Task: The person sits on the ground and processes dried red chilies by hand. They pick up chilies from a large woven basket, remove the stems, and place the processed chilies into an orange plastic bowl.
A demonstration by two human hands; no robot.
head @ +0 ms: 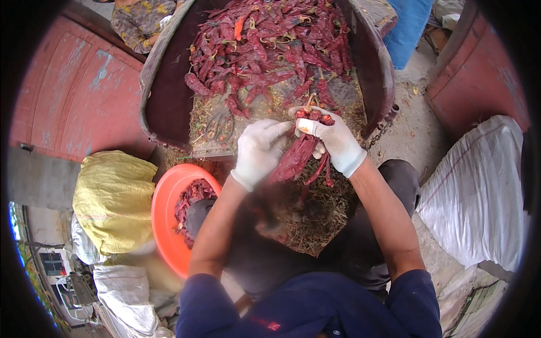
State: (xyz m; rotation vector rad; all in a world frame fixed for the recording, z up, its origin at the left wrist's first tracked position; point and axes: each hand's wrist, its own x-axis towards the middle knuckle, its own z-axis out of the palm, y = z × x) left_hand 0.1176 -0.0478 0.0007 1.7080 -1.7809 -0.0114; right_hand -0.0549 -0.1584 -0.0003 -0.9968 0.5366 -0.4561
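Note:
My right hand (331, 141), in a white glove, is closed around a bunch of dried red chili peppers (296, 158), whose stem ends stick up above the fingers. My left hand (262, 148), gloved the same way, is at the left side of the bunch with its index finger against it; whether it grips a pepper cannot be told. Beyond both hands, a large heap of dried red chili peppers (270, 55) lies in a dark, high-sided cart (372, 63). Metal scissors (219, 126) rest on the cart's bed, left of my hands.
An orange plastic basin (162, 219) with dried peppers stands by my left leg. Yellow (114, 198) and white woven sacks (122, 295) are at left, another white sack (473, 194) at right. Plant debris (321, 224) lies between my legs. Another person's patterned sleeve (139, 25) shows beyond the cart.

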